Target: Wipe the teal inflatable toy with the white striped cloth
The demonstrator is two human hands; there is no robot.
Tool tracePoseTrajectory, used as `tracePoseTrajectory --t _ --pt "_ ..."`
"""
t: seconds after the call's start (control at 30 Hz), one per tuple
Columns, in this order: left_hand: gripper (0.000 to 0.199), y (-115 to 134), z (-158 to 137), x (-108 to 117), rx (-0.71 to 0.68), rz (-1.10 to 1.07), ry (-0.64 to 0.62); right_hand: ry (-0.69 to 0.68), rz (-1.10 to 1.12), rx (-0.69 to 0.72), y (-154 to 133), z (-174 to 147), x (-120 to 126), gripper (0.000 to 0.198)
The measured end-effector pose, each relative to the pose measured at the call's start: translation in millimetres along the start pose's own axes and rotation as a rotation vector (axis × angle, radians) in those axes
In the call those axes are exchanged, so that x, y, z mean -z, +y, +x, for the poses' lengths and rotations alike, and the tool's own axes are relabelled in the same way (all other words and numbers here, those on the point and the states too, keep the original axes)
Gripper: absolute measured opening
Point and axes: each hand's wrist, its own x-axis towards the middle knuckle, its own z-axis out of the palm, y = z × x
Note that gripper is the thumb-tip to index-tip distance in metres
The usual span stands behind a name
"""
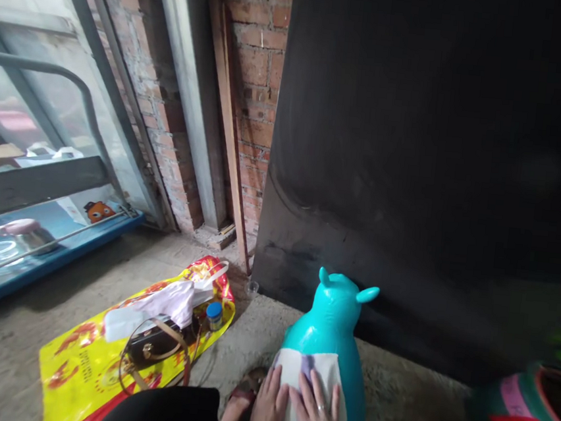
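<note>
A turquoise inflatable animal toy (334, 315) with two ears stands on the concrete floor, its head toward the black board. Over its back lies a white cloth (329, 367) with a purple stripe down the middle. My left hand (269, 405) rests flat on the cloth's left side, fingers stretched forward. Beside it my right hand (317, 416), with a ring on one finger, is spread on the cloth. Neither hand grips anything. The lower part of the toy is cut off by the frame's bottom edge.
On the left floor, a yellow and red plastic sheet (67, 362) bears a dark handbag (145, 346), a pale cloth (172, 301) and a blue-lidded jar (214, 313). A blue trolley (125, 221) stands farther left. A large black board (415, 151) rises ahead; a painted pot (521, 419) sits right.
</note>
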Motion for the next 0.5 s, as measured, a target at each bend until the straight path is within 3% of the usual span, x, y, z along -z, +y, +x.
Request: tracePoseTrajectory --t 0.1,0.2,0.3,0.4,0.5 --pt "0.069 -19.3 -23.6 -12.8 -0.009 0.078 0.052 0.066 -0.049 -0.07 -17.3 -28.4 -0.9 0.045" --pt "0.072 -26.3 -28.1 -18.2 -0.017 0.099 0.068 -0.058 0.007 -0.191 -35.0 -30.7 -4.4 0.046" --pt "0.073 -23.6 -17.4 -8.2 0.008 0.082 0.044 -0.145 0.043 -0.256 -45.9 -12.9 -12.2 0.043" --pt "0.06 -22.2 -0.4 13.0 0.047 0.078 0.005 -0.214 0.099 -0.26 -47.4 12.1 -18.2 0.039" --pt "0.047 -24.3 13.2 31.4 0.072 0.096 -0.014 -0.408 0.254 -0.184 -42.6 42.2 -14.9 0.055"
